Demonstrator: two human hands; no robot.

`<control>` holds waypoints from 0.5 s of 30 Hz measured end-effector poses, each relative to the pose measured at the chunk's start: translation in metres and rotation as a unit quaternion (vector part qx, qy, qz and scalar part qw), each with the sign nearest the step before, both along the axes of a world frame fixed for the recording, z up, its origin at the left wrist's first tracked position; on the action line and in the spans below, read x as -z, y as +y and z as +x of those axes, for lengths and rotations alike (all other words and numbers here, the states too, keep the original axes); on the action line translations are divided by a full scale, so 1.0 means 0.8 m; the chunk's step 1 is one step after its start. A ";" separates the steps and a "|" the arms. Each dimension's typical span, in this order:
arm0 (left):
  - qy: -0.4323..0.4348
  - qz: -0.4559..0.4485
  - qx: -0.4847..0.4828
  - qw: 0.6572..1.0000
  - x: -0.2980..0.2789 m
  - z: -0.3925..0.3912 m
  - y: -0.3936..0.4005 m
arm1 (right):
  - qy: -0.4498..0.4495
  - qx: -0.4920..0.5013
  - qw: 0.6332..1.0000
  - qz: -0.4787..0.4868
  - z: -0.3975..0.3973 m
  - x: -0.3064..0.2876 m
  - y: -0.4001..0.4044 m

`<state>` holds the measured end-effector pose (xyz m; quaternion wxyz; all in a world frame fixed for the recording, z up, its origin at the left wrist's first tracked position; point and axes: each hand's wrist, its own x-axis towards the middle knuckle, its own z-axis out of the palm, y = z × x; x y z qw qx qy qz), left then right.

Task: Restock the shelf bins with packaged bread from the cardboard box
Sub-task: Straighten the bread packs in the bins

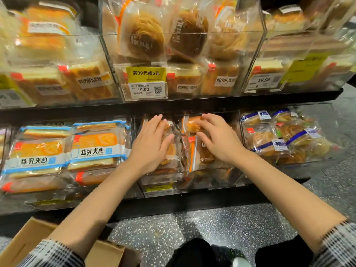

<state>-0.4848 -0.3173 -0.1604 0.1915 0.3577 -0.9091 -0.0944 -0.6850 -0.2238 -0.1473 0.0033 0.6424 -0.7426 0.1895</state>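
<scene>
Both my hands reach into the middle clear bin on the lower shelf. My left hand lies flat, fingers straight, on a clear packet of round brown bread. My right hand rests with relaxed, spread fingers on a neighbouring packet with an orange stripe, fingertips touching its golden bread. The cardboard box sits on the floor at the lower left, under my left forearm; its inside is hidden.
Toast packets with blue bands fill the left lower bin. Blue-striped bread packets fill the right one. The upper shelf holds clear bins of round bread and cake slices, with price tags. Speckled floor lies below.
</scene>
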 end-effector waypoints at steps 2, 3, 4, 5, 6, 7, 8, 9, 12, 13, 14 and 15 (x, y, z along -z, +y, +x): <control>0.000 -0.004 -0.014 1.000 0.000 -0.007 0.001 | 0.006 -0.002 1.000 0.017 0.002 0.004 -0.011; -0.001 -0.008 -0.022 1.000 0.003 -0.007 0.003 | 0.014 0.001 1.000 0.020 0.005 0.004 -0.014; -0.004 -0.014 -0.031 0.999 0.008 -0.006 0.004 | 0.023 0.006 0.999 0.023 0.007 0.004 -0.016; -0.010 -0.019 -0.042 0.999 0.014 -0.004 0.006 | 0.030 0.011 0.999 0.030 0.009 0.002 -0.017; -0.017 -0.019 -0.054 0.998 0.019 -0.002 0.007 | 0.038 0.014 0.998 0.042 0.012 0.001 -0.017; -0.021 -0.016 -0.063 0.998 0.023 0.000 0.007 | 0.047 0.015 0.997 0.054 0.015 0.001 -0.016; -0.022 -0.011 -0.070 0.997 0.025 0.001 0.007 | 0.057 0.015 0.996 0.064 0.019 0.002 -0.014; -0.022 -0.006 -0.075 0.997 0.026 0.001 0.008 | 0.068 0.015 0.995 0.069 0.022 0.004 -0.011; -0.045 0.002 -0.079 0.996 0.025 -0.003 0.012 | 0.085 0.013 0.994 0.061 0.030 0.014 0.000; -0.056 -0.002 -0.075 0.996 0.024 -0.003 0.014 | 0.084 0.011 0.995 0.059 0.031 0.017 0.004; -0.063 -0.007 -0.072 0.995 0.024 -0.003 0.016 | 0.082 0.011 0.995 0.057 0.033 0.020 0.007; -0.068 -0.011 -0.071 0.995 0.024 -0.002 0.018 | 0.080 0.013 0.995 0.055 0.034 0.023 0.010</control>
